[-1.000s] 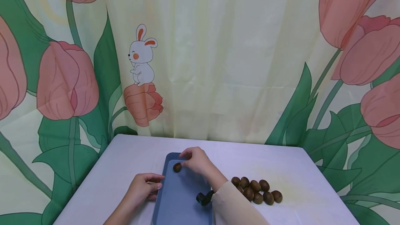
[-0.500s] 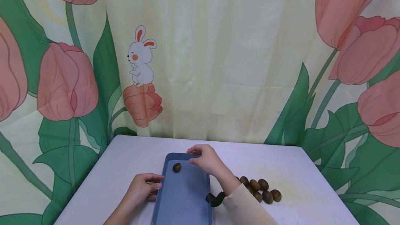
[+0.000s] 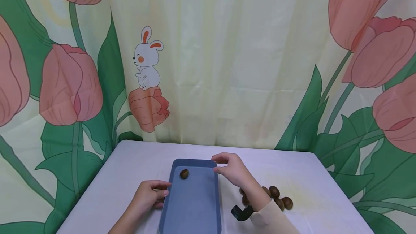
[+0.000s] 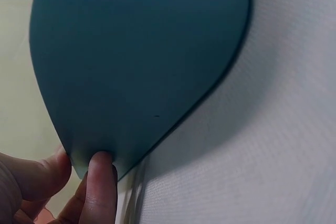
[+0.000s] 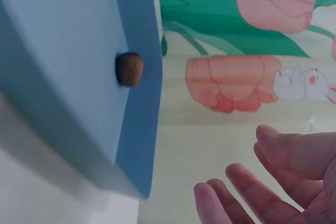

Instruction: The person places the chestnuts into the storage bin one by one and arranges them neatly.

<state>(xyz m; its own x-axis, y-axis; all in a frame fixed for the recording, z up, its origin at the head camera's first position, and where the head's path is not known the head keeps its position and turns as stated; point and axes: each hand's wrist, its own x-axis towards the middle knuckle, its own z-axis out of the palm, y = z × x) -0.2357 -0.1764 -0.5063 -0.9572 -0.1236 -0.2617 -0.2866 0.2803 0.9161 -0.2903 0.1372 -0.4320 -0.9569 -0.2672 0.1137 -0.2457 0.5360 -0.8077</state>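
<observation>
A blue rectangular tray (image 3: pixel 191 201) lies lengthwise on the table. Near its far left corner sits one brown chestnut (image 3: pixel 184 174), also in the right wrist view as a chestnut (image 5: pixel 129 69) beside the tray wall. My left hand (image 3: pixel 150 195) holds the tray's left edge. In the left wrist view a finger (image 4: pixel 101 182) presses the outer wall while another digit meets the rim. By the tray's far right corner is my right hand (image 3: pixel 232 169); thumb and fingers are spread apart with nothing between them.
Several loose chestnuts (image 3: pixel 287 203) lie on the white-covered table (image 3: pixel 318 190) right of the tray, partly hidden by the right forearm. A black wrist strap mount (image 3: pixel 242 213) juts from the right wrist. Behind the table hangs a tulip-and-rabbit curtain (image 3: pixel 224 64).
My right hand has moved away from the chestnut in the tray, rightward to the tray's far right corner. The left hand and tray stay put.
</observation>
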